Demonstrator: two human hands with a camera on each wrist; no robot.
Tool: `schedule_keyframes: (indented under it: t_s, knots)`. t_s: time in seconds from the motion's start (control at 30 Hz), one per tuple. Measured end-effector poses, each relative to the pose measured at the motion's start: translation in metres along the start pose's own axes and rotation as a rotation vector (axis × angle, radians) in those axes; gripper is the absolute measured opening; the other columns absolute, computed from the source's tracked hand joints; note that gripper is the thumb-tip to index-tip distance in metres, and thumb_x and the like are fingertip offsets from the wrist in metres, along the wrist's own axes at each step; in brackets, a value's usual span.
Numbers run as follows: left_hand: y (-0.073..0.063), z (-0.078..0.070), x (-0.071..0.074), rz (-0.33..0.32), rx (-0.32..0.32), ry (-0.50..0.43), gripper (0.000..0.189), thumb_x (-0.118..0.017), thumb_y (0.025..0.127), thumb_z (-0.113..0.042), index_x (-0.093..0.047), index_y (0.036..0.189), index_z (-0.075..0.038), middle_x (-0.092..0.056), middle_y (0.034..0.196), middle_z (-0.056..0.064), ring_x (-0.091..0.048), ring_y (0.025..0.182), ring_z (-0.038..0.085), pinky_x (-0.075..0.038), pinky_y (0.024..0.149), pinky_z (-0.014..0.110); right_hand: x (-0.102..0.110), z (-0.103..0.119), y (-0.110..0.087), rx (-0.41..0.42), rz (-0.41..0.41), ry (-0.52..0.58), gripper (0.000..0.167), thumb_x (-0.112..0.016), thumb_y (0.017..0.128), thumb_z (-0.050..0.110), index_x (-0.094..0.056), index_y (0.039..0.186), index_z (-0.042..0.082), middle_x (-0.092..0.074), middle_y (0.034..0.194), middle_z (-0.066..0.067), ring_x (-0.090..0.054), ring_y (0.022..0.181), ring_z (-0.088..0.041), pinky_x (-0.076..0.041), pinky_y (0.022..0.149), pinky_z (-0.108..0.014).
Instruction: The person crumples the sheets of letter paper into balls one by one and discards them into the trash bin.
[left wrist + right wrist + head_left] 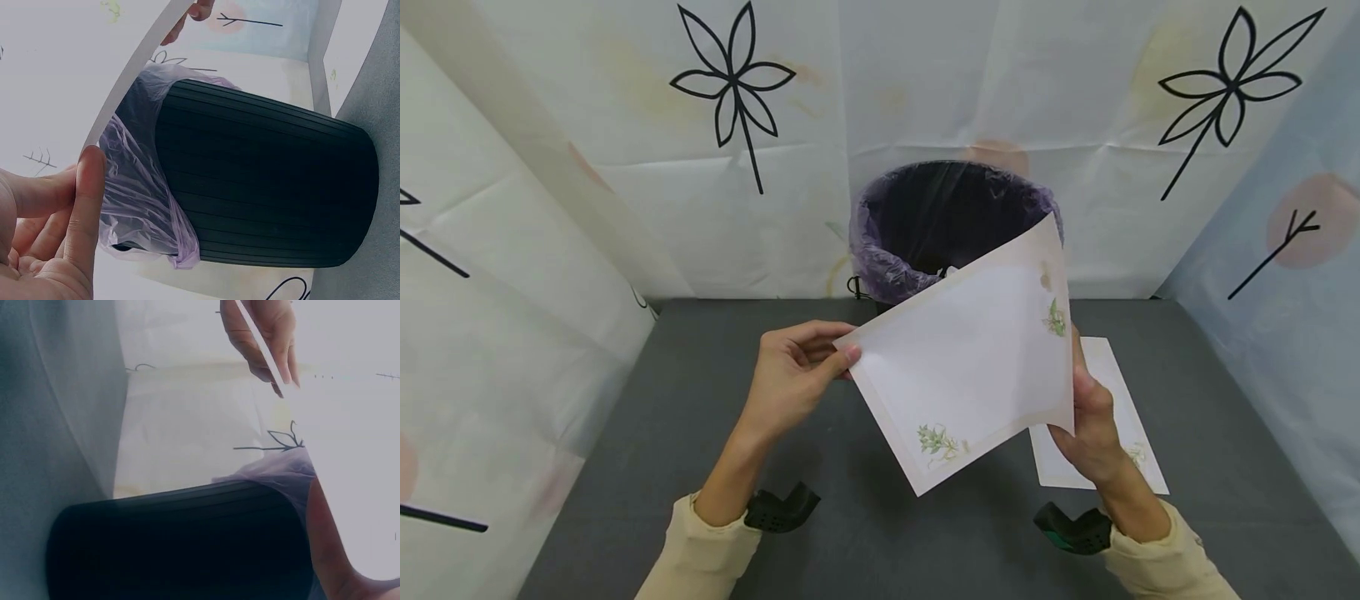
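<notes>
Both hands hold up a sheet of paper (970,350) with green plant prints near its corners, tilted in front of a dark bin (955,208). My left hand (793,371) pinches its left corner between thumb and fingers. At the right edge my right hand (1093,425) grips it, thumb in front and the other fingers hidden behind the paper. In the left wrist view the left hand (56,219) pinches the paper's edge beside the bin's ribbed side (262,181). A second printed sheet (1108,375) lies on the table, partly behind the right hand.
A thin purple bag (880,262) lines the bin and folds over its rim. The bin stands at the back of the dark grey table (700,350). White cloth (805,208) with line-drawn flowers hangs behind and at the sides. Each wrist wears a black device (782,508).
</notes>
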State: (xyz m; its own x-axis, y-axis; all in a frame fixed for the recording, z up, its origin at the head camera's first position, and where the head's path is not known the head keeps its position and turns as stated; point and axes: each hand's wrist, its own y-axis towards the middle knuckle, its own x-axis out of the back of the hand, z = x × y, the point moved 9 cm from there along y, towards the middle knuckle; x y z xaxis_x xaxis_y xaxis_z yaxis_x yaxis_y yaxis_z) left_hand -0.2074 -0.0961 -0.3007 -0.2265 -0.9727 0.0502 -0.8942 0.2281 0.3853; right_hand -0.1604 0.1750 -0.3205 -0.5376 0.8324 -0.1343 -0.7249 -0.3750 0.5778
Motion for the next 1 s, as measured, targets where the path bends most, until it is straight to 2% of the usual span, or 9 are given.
schedule_keyframes:
  t_s: [0.03, 0.1, 0.23, 0.27, 0.37, 0.5, 0.67, 0.83, 1.0]
  knots:
    - [0.000, 0.000, 0.000, -0.001, 0.001, 0.001, 0.023, -0.070, 0.088, 0.014, -0.069, 0.111, 0.015, -0.071, 0.097, 0.028, -0.073, 0.075, 0.019, -0.061, 0.067, 0.036, -0.002, 0.002, 0.004, -0.006, -0.014, -0.043, 0.057, -0.012, 0.107, 0.020, -0.007, 0.164, 0.016, -0.017, 0.164, -0.006, -0.030, 0.138, -0.020, -0.033, 0.109, -0.028]
    - [0.000, 0.000, 0.000, -0.002, 0.001, 0.004, 0.023, -0.070, 0.088, 0.014, -0.069, 0.111, 0.014, -0.071, 0.097, 0.028, -0.073, 0.075, 0.019, -0.062, 0.067, 0.036, -0.005, 0.005, 0.010, -0.040, -0.047, -0.107, 0.064, -0.012, 0.102, 0.014, 0.005, 0.164, 0.016, -0.011, 0.164, -0.011, -0.031, 0.138, -0.023, -0.039, 0.105, -0.029]
    - [0.000, -0.001, 0.001, 0.000, -0.010, 0.008, 0.023, -0.070, 0.088, 0.014, -0.069, 0.111, 0.015, -0.071, 0.097, 0.028, -0.073, 0.074, 0.019, -0.061, 0.067, 0.036, -0.009, 0.012, 0.018, -0.110, -0.119, -0.165, 0.070, -0.033, 0.100, 0.007, -0.004, 0.163, 0.016, -0.040, 0.143, -0.014, -0.056, 0.116, -0.021, -0.057, 0.081, -0.029]
    - [0.000, -0.002, 0.001, 0.001, -0.012, 0.009, 0.023, -0.070, 0.088, 0.014, -0.069, 0.110, 0.014, -0.071, 0.096, 0.028, -0.073, 0.073, 0.019, -0.061, 0.066, 0.036, -0.009, 0.013, 0.019, -0.119, -0.127, -0.178, 0.072, -0.036, 0.099, 0.003, -0.007, 0.163, 0.017, -0.046, 0.134, -0.012, -0.061, 0.106, -0.020, -0.059, 0.071, -0.030]
    - [0.000, -0.003, 0.000, 0.006, -0.017, 0.009, 0.022, -0.070, 0.088, 0.014, -0.069, 0.110, 0.014, -0.071, 0.096, 0.028, -0.072, 0.072, 0.019, -0.061, 0.066, 0.036, -0.010, 0.017, 0.021, -0.102, -0.120, -0.193, 0.075, -0.046, 0.099, -0.005, -0.011, 0.163, 0.013, -0.052, 0.129, -0.009, -0.066, 0.099, -0.018, -0.061, 0.062, -0.033]
    - [-0.001, -0.004, -0.002, 0.018, -0.018, -0.003, 0.023, -0.070, 0.087, 0.015, -0.069, 0.110, 0.014, -0.071, 0.096, 0.028, -0.072, 0.072, 0.020, -0.061, 0.066, 0.036, -0.010, 0.016, 0.023, -0.090, -0.146, -0.234, 0.075, -0.052, 0.097, -0.008, -0.018, 0.161, 0.011, -0.055, 0.130, -0.010, -0.068, 0.101, -0.018, -0.062, 0.066, -0.033]
    - [-0.001, -0.007, -0.006, 0.033, -0.026, -0.028, 0.023, -0.071, 0.086, 0.016, -0.069, 0.109, 0.015, -0.071, 0.096, 0.027, -0.072, 0.071, 0.021, -0.061, 0.065, 0.038, -0.005, 0.018, 0.024, -0.131, -0.280, -0.405, 0.067, -0.053, 0.093, -0.012, -0.035, 0.155, 0.009, -0.065, 0.114, -0.011, -0.074, 0.087, -0.020, -0.062, 0.062, -0.035]
    - [-0.002, -0.012, -0.012, 0.049, -0.041, -0.029, 0.023, -0.071, 0.086, 0.015, -0.070, 0.109, 0.013, -0.072, 0.096, 0.024, -0.071, 0.072, 0.022, -0.061, 0.066, 0.039, -0.001, 0.013, 0.022, -0.199, -0.423, -0.514, 0.050, -0.059, 0.097, -0.005, -0.046, 0.144, 0.006, -0.067, 0.109, -0.009, -0.074, 0.084, -0.019, -0.061, 0.063, -0.033]
    - [-0.005, -0.017, -0.019, 0.063, -0.056, -0.022, 0.023, -0.071, 0.088, 0.013, -0.071, 0.110, 0.010, -0.072, 0.100, 0.020, -0.070, 0.075, 0.023, -0.061, 0.067, 0.039, -0.002, 0.009, 0.022, -0.217, -0.481, -0.624, 0.037, -0.063, 0.098, 0.002, -0.049, 0.133, -0.002, -0.066, 0.104, -0.009, -0.072, 0.083, -0.018, -0.061, 0.063, -0.031]
